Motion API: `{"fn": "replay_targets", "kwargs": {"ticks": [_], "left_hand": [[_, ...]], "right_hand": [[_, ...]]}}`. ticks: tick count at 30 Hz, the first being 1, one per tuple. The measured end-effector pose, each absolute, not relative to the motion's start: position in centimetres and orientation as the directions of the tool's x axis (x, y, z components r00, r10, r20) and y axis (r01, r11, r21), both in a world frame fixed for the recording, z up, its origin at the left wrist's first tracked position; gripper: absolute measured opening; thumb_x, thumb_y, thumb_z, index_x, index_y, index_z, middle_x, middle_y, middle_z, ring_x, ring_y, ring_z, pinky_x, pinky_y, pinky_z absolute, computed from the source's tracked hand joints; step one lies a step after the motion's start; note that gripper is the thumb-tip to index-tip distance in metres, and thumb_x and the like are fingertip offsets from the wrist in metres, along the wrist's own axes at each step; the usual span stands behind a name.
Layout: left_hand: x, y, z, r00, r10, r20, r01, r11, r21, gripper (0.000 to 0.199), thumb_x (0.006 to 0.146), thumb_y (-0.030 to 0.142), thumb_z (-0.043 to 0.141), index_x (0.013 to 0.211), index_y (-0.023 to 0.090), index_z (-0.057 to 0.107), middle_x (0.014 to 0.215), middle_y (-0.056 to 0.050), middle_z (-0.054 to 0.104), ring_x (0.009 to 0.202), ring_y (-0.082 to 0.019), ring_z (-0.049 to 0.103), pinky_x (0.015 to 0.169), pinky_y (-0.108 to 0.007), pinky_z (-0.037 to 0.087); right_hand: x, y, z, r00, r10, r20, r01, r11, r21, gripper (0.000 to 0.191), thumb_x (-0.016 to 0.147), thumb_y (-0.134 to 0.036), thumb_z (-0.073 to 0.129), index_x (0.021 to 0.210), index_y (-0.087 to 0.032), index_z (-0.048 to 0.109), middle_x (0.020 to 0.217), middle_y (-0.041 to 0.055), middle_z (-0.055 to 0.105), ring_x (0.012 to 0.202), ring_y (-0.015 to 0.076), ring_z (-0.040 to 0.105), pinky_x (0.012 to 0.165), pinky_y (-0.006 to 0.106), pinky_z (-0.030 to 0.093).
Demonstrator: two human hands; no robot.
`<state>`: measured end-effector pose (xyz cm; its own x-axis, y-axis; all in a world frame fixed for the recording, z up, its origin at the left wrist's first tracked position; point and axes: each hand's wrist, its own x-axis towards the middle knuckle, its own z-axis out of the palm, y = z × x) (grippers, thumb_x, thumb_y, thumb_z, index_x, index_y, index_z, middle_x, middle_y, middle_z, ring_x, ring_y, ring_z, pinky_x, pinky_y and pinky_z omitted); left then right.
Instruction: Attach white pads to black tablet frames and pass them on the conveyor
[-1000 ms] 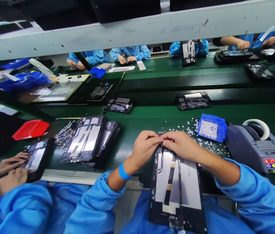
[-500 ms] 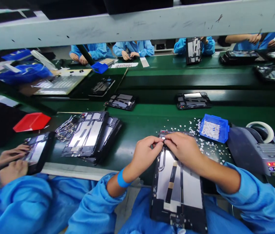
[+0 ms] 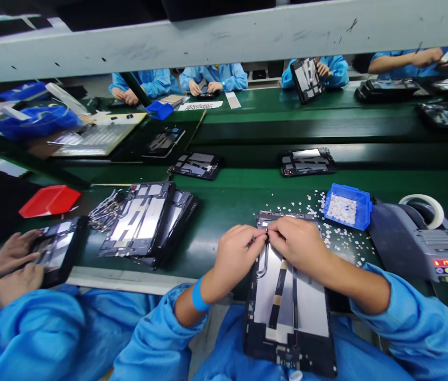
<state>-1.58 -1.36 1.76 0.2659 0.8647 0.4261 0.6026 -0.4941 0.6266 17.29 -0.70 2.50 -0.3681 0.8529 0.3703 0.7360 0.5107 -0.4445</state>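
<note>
- Across the green worktop [image 3: 214,211], the layout is the same as one second ago; only the camera view shifts a little.
- At the right, the grey tape machine [image 3: 391,246] stands unchanged, with its lights on, near the person's right sleeve.
- At the left, the stack of devices [image 3: 140,222] lies also as before, well apart from the hands.
- In front of the person is the tablet-like device [image 3: 311,301], its upper end over the worktop and its lower end above the lap. It stays in almost the same position; in my judgement, the work is therefore on this one device.
- On the far side, a co-worker's device [image 3: 306,79] is now tilted, while half a second ago it was upright.
- Near the upper end of the device, the left hand [image 3: 236,247] and the right hand [image 3: 299,241] are closed in a pinch, tips together. Compared with one second ago they sit slightly lower, so more of the top edge is visible.
- Beside the right hand, the blue tray [image 3: 363,211] and the scattered white bits [image 3: 329,233] show no clear change.
- Between the fingertips is a small dark part [image 3: 267,232], which both hands seem to grip; its exact kind I cannot tell.
</note>
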Motion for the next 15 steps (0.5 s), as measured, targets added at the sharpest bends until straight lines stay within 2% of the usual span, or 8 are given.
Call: {"fn": "replay_targets", "kwargs": {"ticks": [4,6,7,9,11,13,15], "left_hand": [[-1.3,-0.8,2.2,0.202,0.964,0.174,0.489,-0.253,0.835,0.014,0.088,0.020,0.065,0.084,0.022,0.078,0.078,-0.001,0.077,0.070,-0.016,0.068,0.065,-0.026,0.052],[-1.3,-0.3,2.1,0.177,0.983,0.051,0.385,-0.117,0.915,0.011,0.085,0.023,0.066,0.084,0.020,0.076,0.077,-0.001,0.075,0.068,-0.016,0.066,0.061,-0.025,0.050],[-1.4,-0.1,1.9,0.168,0.986,0.010,0.327,-0.065,0.943,0.010,0.084,0.025,0.067,0.084,0.019,0.075,0.077,-0.001,0.075,0.069,-0.016,0.065,0.062,-0.025,0.050],[-1.6,0.3,1.4,0.155,0.987,-0.046,0.214,0.012,0.977,0.010,0.081,0.027,0.069,0.084,0.018,0.072,0.080,-0.002,0.074,0.071,-0.015,0.065,0.065,-0.025,0.050],[-1.7,0.6,1.0,0.150,0.985,-0.080,0.138,0.059,0.989,0.011,0.080,0.028,0.070,0.081,0.017,0.068,0.082,-0.002,0.073,0.074,-0.015,0.065,0.070,-0.025,0.051],[-1.7,0.7,0.8,0.139,0.986,-0.089,0.111,0.073,0.991,0.012,0.079,0.027,0.071,0.078,0.017,0.065,0.083,-0.003,0.073,0.076,-0.014,0.065,0.072,-0.025,0.050],[-1.5,0.6,0.8,0.118,0.990,-0.079,0.122,0.065,0.990,0.013,0.078,0.027,0.071,0.076,0.017,0.063,0.083,-0.002,0.072,0.076,-0.014,0.065,0.072,-0.025,0.050]], "right_hand": [[18.8,-0.2,3.7,-0.302,0.895,0.328,0.791,0.427,-0.437,0.017,0.089,-0.014,0.059,0.073,-0.021,0.063,0.075,0.0022,0.068,0.072,0.0165,0.061,0.068,0.028,0.039],[22.1,0.4,4.3,-0.178,0.937,0.302,0.881,0.288,-0.375,0.017,0.088,-0.015,0.059,0.072,-0.020,0.061,0.076,0.0037,0.067,0.072,0.0175,0.060,0.066,0.028,0.036],[24.4,0.8,4.4,-0.091,0.958,0.273,0.932,0.179,-0.314,0.017,0.089,-0.017,0.059,0.073,-0.020,0.061,0.076,0.0054,0.068,0.072,0.0185,0.060,0.065,0.029,0.034],[29.2,1.5,4.4,0.101,0.979,0.174,0.990,-0.081,-0.118,0.020,0.092,-0.025,0.058,0.074,-0.020,0.063,0.075,0.0103,0.068,0.068,0.0211,0.060,0.061,0.032,0.029],[32.7,1.8,4.2,0.184,0.982,0.037,0.983,-0.184,0.018,0.026,0.097,-0.029,0.054,0.076,-0.019,0.065,0.075,0.0151,0.068,0.067,0.0231,0.061,0.060,0.034,0.027],[33.4,1.3,3.9,0.128,0.989,0.079,0.992,-0.126,-0.032,0.024,0.098,-0.027,0.052,0.083,-0.019,0.069,0.084,0.0161,0.071,0.074,0.0248,0.065,0.062,0.034,0.032],[31.0,0.3,3.9,-0.015,0.979,0.204,0.975,0.059,-0.212,0.017,0.095,-0.022,0.055,0.091,-0.019,0.070,0.094,0.0124,0.074,0.083,0.0244,0.067,0.070,0.033,0.041]]}}
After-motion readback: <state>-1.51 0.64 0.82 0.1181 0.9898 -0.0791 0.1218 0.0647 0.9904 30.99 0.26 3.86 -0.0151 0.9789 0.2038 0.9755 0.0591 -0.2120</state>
